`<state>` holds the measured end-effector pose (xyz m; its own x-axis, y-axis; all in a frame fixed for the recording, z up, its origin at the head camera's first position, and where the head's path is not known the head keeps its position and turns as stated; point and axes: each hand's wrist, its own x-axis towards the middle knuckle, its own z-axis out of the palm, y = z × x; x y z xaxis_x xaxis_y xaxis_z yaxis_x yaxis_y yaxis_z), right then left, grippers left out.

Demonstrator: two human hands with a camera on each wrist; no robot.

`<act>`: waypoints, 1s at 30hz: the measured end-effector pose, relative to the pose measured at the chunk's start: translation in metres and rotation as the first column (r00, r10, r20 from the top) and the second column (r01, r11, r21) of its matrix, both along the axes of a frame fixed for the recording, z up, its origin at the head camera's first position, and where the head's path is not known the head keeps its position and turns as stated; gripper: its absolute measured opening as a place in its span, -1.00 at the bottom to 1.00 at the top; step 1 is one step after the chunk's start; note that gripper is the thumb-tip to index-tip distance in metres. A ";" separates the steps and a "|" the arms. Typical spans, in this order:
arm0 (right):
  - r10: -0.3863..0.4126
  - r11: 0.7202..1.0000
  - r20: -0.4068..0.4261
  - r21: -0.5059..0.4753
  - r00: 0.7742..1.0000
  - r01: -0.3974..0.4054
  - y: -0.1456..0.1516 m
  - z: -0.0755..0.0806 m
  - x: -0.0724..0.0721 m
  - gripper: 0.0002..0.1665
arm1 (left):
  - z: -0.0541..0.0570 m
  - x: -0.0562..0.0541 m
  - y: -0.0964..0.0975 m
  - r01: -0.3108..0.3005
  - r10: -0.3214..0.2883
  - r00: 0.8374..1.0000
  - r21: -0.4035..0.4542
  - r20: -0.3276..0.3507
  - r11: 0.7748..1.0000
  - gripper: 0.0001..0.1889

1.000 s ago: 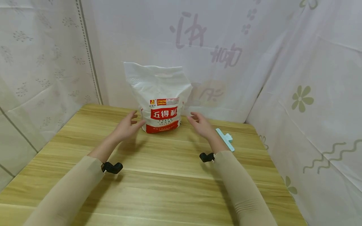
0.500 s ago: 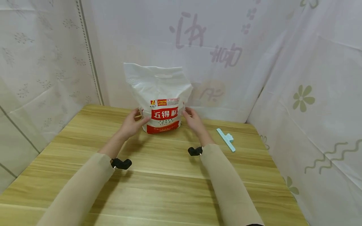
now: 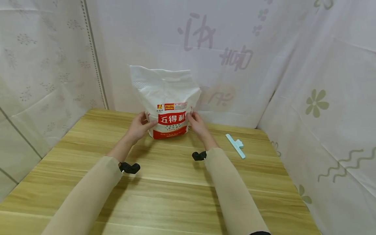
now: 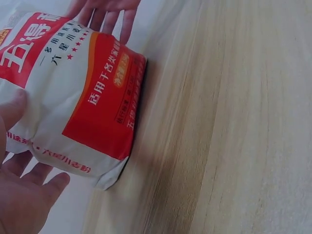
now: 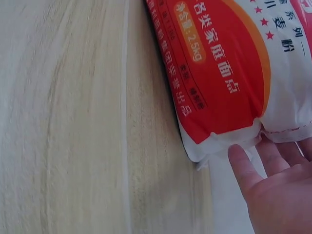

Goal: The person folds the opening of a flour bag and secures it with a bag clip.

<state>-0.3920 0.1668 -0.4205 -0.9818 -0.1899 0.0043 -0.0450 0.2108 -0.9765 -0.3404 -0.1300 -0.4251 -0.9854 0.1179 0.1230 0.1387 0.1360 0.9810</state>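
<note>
A white and red bag of flour (image 3: pixel 167 93) stands upright on the wooden table, its flat top with a cut-out handle rising at the back. My left hand (image 3: pixel 138 128) holds its left side, thumb on the front and the other fingers round the edge. On the opposite side, my right hand (image 3: pixel 198 125) grips the bag, its thumb near the front and fingers partly hidden behind. In the left wrist view the bag's lower corner (image 4: pixel 105 170) meets the table. The right wrist view has fingers against the bag's side (image 5: pixel 287 122).
To the right of the bag lies a pale blue sealing clip (image 3: pixel 235 146) on the table (image 3: pixel 176 202). Printed white curtains (image 3: pixel 223 29) hang close behind the table and along both sides.
Both hands have come inward from beside the bag and now hold its two sides. The right forearm has swung left, away from the clip. The bag stands in about the same spot.
</note>
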 end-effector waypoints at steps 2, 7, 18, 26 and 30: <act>0.004 1.000 -0.002 0.008 1.000 -0.004 0.001 0.000 0.000 -0.11 | -0.001 0.000 0.001 -0.005 0.005 1.000 -0.001 -0.002 1.000 -0.22; 0.005 0.999 0.000 0.040 1.000 -0.005 0.002 0.001 0.004 -0.09 | -0.003 0.000 0.004 -0.009 0.009 1.000 0.007 -0.001 1.000 -0.26; 0.003 0.996 -0.032 0.092 0.999 0.000 0.006 0.001 0.011 -0.16 | -0.003 -0.002 0.001 -0.004 0.004 1.000 -0.006 0.014 1.000 -0.26; 0.010 0.991 -0.055 0.135 0.998 -0.003 0.009 0.003 0.017 -0.20 | 0.001 -0.002 -0.001 0.020 -0.020 1.000 -0.009 0.014 1.000 -0.26; 0.013 0.991 -0.054 0.134 0.998 -0.006 0.011 0.004 0.021 -0.20 | 0.001 -0.003 -0.002 0.033 -0.032 0.999 -0.022 0.028 0.999 -0.26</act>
<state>-0.3706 0.1773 -0.4160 -0.9789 -0.2018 0.0317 -0.1002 0.3391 -0.9354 -0.3432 -0.1317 -0.4238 -0.9840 0.1525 0.0925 0.1161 0.1541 0.9812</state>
